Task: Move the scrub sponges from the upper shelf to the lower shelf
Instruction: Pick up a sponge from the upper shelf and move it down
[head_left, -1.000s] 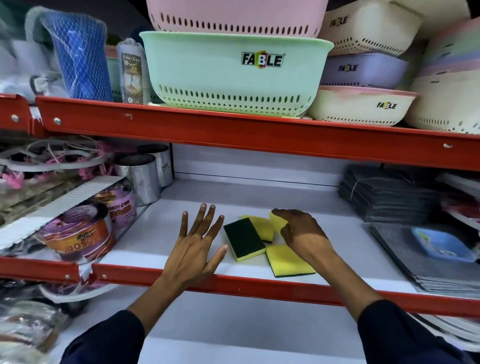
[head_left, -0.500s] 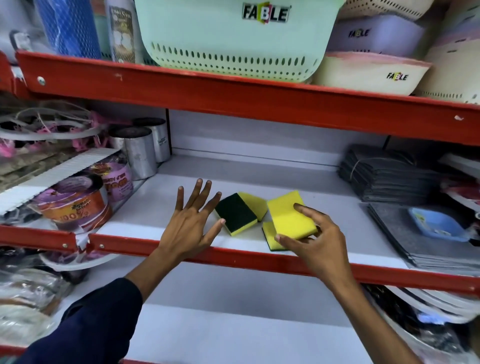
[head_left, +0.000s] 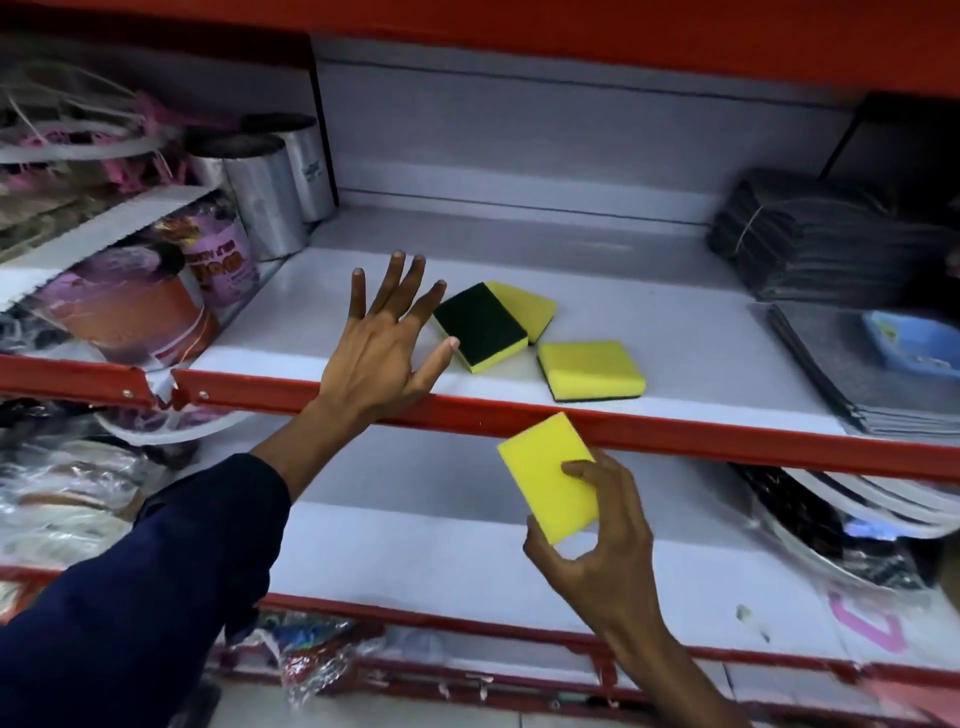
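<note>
My right hand (head_left: 602, 540) pinches a yellow scrub sponge (head_left: 545, 475) in the air, just below the upper shelf's red front rail (head_left: 675, 428) and above the white lower shelf (head_left: 415, 561). Three sponges lie on the upper shelf (head_left: 649, 317): one green side up (head_left: 480, 325), a yellow one (head_left: 524, 306) partly under it, and a yellow one (head_left: 589, 369) near the front edge. My left hand (head_left: 387, 343) is spread open at the upper shelf's front edge, its thumb close to the green-topped sponge.
Silver foil rolls (head_left: 270, 197) and packaged goods (head_left: 130, 306) fill the upper shelf's left side. A dark cloth stack (head_left: 831, 244) and grey flat packs (head_left: 872, 374) sit at the right. Round plates (head_left: 857, 525) crowd the lower shelf's right end.
My right hand has lifted a yellow sponge off the upper shelf and brought it down past the red rail. The view has tilted downward. My left hand stays spread at the shelf edge.
</note>
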